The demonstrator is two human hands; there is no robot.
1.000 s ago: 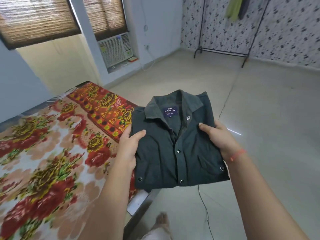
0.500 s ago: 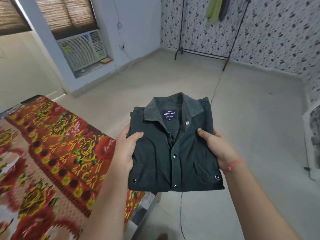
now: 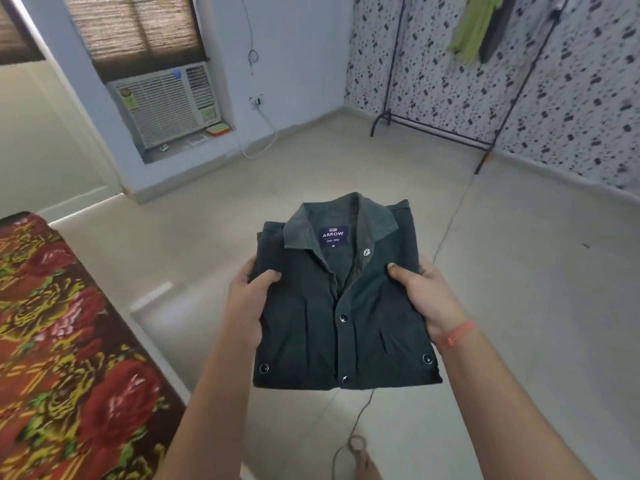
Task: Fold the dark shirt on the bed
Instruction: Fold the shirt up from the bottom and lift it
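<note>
Shifted since earlier: bed (image 3: pixel 69 341) now only at lower left.
Head view. Dark shirt (image 3: pixel 346 306): folded, collar up, centre frame, in the air over the floor, clear of the bed.
Left hand (image 3: pixel 247 306), right hand (image 3: pixel 429 299): each clasps a side edge, thumb on top.
Handling (a judgement): keep it level so the folds hold.
Around: clothes rack (image 3: pixel 450 133) upper right; floor cable (image 3: pixel 353 427) underfoot, likely trip risk.

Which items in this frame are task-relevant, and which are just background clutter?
Part of the job:
- dark shirt, already folded and held off the bed
- left hand and right hand, gripping its sides
- bed with floral cover

Just lying about:
- window air conditioner
- clothes rack
- green garment hanging on it
- bamboo blind
</note>
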